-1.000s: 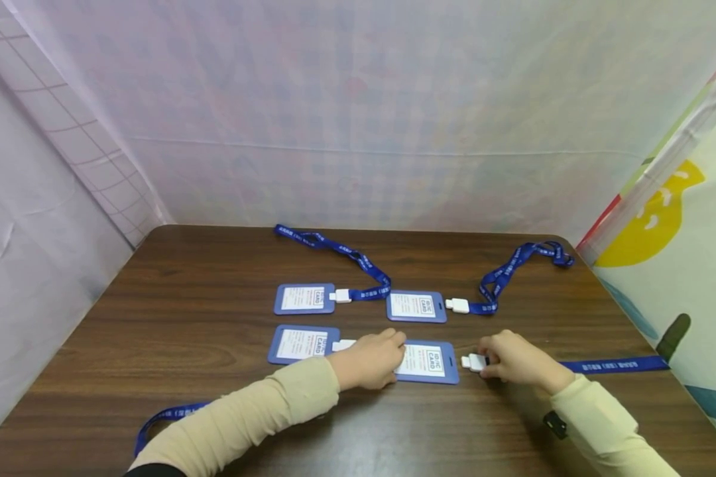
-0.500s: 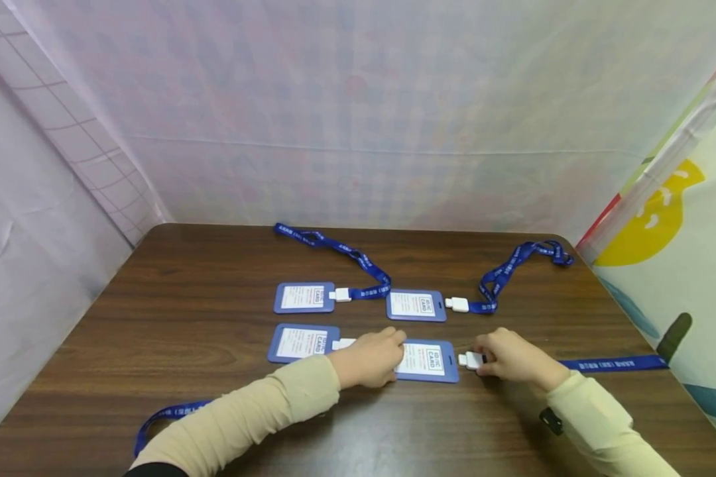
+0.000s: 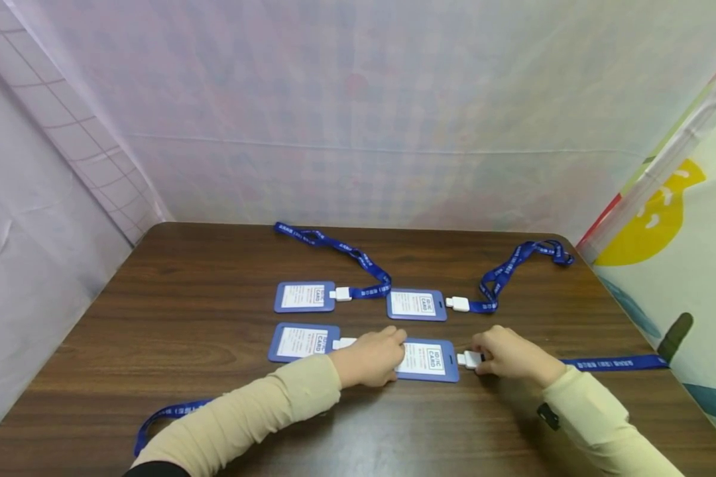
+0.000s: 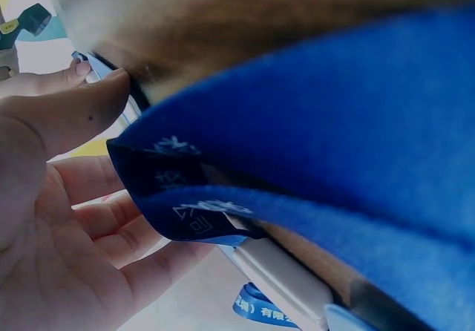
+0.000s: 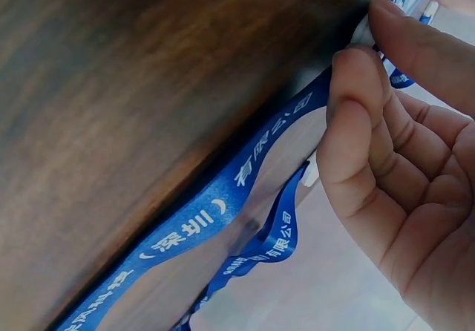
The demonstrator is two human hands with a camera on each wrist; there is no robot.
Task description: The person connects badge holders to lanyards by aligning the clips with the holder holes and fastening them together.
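Note:
In the head view my left hand (image 3: 370,358) grips the left end of the front right badge holder (image 3: 426,361), a blue frame with a white ID card. The left wrist view shows the thumb and fingers on either side of the holder's edge. My right hand (image 3: 510,354) pinches the white clip (image 3: 470,360) of a blue lanyard (image 3: 614,363) that runs off to the right. The clip's tip sits right at the holder's slotted end; whether they touch, I cannot tell. In the right wrist view the printed strap (image 5: 185,227) trails from the fingers.
Left of my left hand lies another badge holder (image 3: 303,342) with a white clip (image 3: 343,343). Behind are a badge holder (image 3: 304,297) with its lanyard (image 3: 346,252) and another badge holder (image 3: 416,305) beside a lanyard clip (image 3: 458,304). A strap loop (image 3: 167,414) lies front left.
My right hand has shifted slightly left with the clip, bringing its tip up to the badge holder's edge. The left hand stays in place.

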